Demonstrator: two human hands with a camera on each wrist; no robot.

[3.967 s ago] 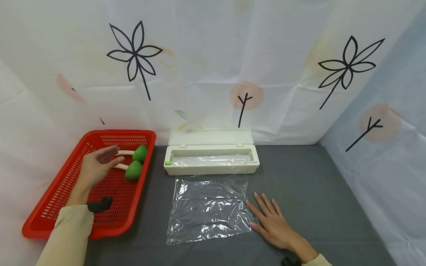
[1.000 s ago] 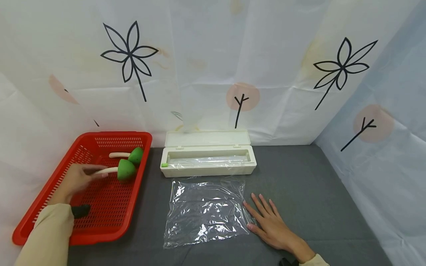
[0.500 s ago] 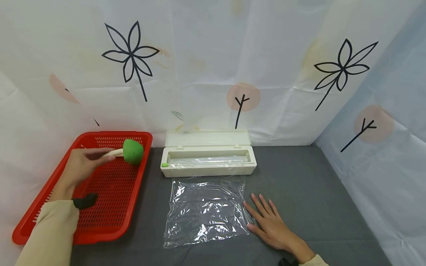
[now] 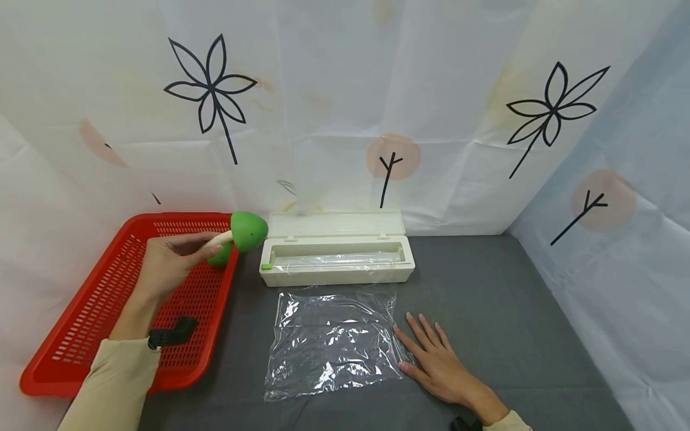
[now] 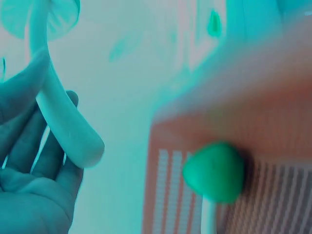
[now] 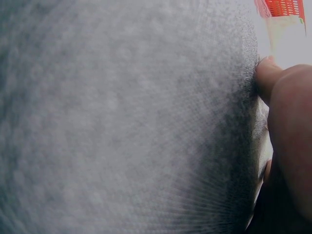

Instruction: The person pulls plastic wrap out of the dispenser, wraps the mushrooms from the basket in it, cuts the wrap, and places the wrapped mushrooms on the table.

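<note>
My left hand pinches the pale stem of a green-capped toy mushroom, its cap over the right rim of the red basket. In the left wrist view the mushroom stem lies between thumb and fingers. A second green-capped mushroom rests in the basket; in the head view its stem is hidden behind my left hand. My right hand lies flat with fingers spread, its fingertips at the right edge of a clear plastic film sheet.
Behind the film stands a white cling film dispenser with its lid raised and a roll inside. The film stretches from it onto the grey tabletop. A patterned white cloth closes off the back and sides.
The left hand has taken hold of one mushroom by its stem, lifted it from the basket and carried it right. The right hand has stayed at the film's edge.
</note>
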